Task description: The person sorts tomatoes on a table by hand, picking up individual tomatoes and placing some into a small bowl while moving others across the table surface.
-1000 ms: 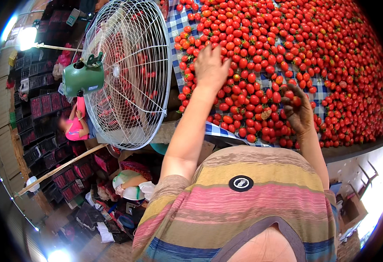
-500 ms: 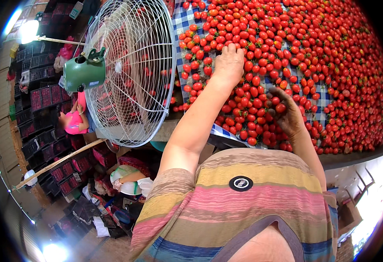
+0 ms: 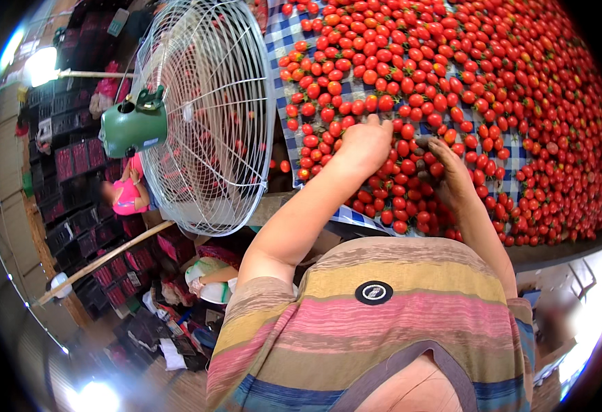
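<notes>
Head cam view: we see a big table (image 3: 555, 253) at the top & R, w/ a blue & white check cloth (image 3: 280, 31) on it. Next is the striped shirt (image 3: 383, 329) of the person whose hands we watch, at the bottom. Then a big round fan (image 3: 198, 113) w/ a wire cage & a green motor, just L of the cloth. Past it we see rows of dark crates (image 3: 72, 163), some w/ pink-red stuff in them. A long wood pole (image 3: 105, 263) slants below the fan. A person in a pink top (image 3: 129, 199) is by the crates.

Now the 2 hands: they're near each other but apart. The L hand (image 3: 368, 145) is down at the tomatoes (image 3: 534, 137), & 2 of its fingers show, a bit split. Its underside is hid, so we can't tell if it holds any. The R hand (image 3: 454, 177) is on its side w/ bent fingers, just beside tomatoes; we can't tell if 1 is in its grip.

A small round dark badge (image 3: 374, 292) is on the shirt. Smallest are the tomatoes: red, some w/ green tops, all over the cloth, thick on the R, w/ bare spots on the L & btwn bunches. Some lie btwn the hands.
</notes>
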`<state>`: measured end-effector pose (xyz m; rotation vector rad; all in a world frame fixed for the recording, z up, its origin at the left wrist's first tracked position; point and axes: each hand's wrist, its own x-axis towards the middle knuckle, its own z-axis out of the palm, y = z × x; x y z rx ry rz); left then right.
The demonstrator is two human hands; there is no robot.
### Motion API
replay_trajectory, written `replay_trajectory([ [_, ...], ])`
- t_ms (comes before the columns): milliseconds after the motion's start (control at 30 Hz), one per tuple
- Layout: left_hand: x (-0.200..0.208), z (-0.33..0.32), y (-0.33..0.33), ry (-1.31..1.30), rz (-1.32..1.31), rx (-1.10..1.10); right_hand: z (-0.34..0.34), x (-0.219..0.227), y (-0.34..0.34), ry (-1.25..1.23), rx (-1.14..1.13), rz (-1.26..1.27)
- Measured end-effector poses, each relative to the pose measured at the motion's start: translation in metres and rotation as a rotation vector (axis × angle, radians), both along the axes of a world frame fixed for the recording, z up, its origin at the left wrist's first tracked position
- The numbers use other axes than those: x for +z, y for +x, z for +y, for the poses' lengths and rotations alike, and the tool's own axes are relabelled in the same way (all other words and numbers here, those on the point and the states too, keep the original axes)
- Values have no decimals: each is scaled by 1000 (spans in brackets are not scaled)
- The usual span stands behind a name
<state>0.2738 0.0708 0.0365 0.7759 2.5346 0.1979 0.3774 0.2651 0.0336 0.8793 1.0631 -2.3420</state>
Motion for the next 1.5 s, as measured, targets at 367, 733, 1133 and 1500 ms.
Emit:
replay_trajectory([
  [367,56,18,-27,609,-27,3,-7,-4,-1,-544,-293,-90],
  [733,-50,54,-93,328,524,120,30,8,10,-625,-374,3],
  [1133,1,-53,49,355,262,253,118,12,137,-574,-737,418],
  [1500,-4,-118,63,-24,436,39,142,39,328,-347,-1125,587],
])
